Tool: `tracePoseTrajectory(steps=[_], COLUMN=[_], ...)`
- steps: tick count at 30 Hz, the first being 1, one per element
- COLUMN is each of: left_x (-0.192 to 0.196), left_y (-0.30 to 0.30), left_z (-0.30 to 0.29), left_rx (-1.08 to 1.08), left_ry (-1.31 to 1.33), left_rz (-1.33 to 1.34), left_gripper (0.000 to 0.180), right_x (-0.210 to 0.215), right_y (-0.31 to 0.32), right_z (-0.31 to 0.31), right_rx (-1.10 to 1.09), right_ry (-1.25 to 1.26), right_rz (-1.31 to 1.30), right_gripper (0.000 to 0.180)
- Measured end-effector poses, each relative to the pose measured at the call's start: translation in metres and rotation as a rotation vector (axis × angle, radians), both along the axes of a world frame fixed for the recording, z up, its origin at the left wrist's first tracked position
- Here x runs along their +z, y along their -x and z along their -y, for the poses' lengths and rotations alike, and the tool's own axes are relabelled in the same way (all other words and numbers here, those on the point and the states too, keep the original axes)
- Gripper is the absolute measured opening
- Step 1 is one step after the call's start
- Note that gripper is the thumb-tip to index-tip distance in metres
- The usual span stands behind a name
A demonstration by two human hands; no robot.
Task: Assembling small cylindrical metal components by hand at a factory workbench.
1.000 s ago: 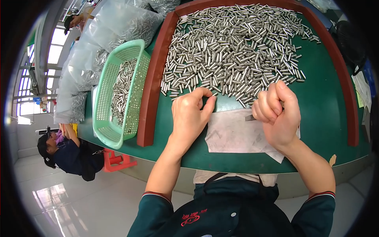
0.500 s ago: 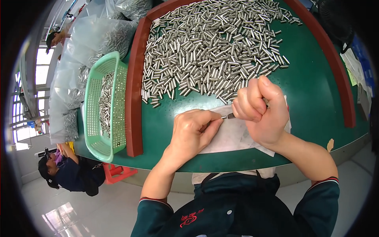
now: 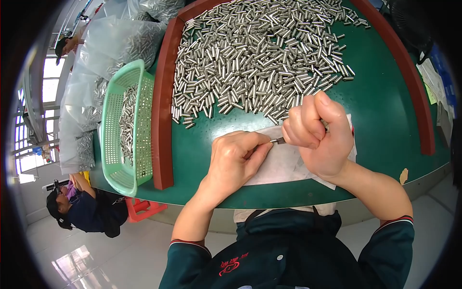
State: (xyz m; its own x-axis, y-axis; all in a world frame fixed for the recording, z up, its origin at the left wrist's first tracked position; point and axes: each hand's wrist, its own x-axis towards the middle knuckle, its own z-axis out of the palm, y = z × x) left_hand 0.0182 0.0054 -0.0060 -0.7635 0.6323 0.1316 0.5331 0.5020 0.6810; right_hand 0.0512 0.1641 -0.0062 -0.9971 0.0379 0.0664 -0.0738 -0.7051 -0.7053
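Note:
Between thumb and forefinger, my left hand pinches a small metal pin, only its end showing. My right hand is curled into a fist, thumb up, around a slim tool whose dark flat tip pokes out toward the left; its handle is hidden, so I cannot tell its exact kind. Tip and pin end meet or nearly meet. Both hands are over a whitish cloth or sheet on the green tabletop. Beyond them lies a wide heap of similar shiny metal pins.
Dark red raised strips border the work area left, right and behind. Outside the left strip stands a light green plastic basket with more pins. Clear bags of pins lie beyond. Another person sits at lower left near a red stool.
The tool tip has come slightly closer to the pin, and less of the pin's end shows. My hands hold nearly the same positions.

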Motion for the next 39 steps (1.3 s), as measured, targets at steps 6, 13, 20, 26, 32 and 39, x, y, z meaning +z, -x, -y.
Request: tracePoseTrajectory(steps=[6,13,20,26,32,39], left_x=[-0.004,-0.005,-0.005,0.0,0.002,-0.001], left_y=[0.0,-0.001,0.001,-0.001,0.011,0.022], left_z=[0.0,0.0,-0.001,-0.001,0.013,0.021], left_rx=[0.011,0.018,-0.004,0.012,0.116,0.173], left_ry=[-0.038,-0.045,-0.031,-0.003,-0.639,-0.84], left_rz=[0.035,0.02,0.042,0.042,0.899,1.236], left_gripper=[0.006,0.007,0.008,0.007,0.006,0.022], right_x=[-0.001,-0.002,0.001,0.003,0.002,0.004], right_y=[-0.001,-0.002,-0.008,-0.001,-0.003,-0.003], right_z=[0.002,0.003,0.012,0.014,0.008,0.008], right_rx=[-0.003,-0.017,-0.041,-0.078,-0.047,-0.043], right_ry=[-0.023,-0.055,-0.163,-0.15,-0.022,-0.013], right_rz=[-0.031,-0.058,-0.058,-0.041,0.025,0.036], right_gripper=[0.041,0.042,0.043,0.037,0.038,0.039])
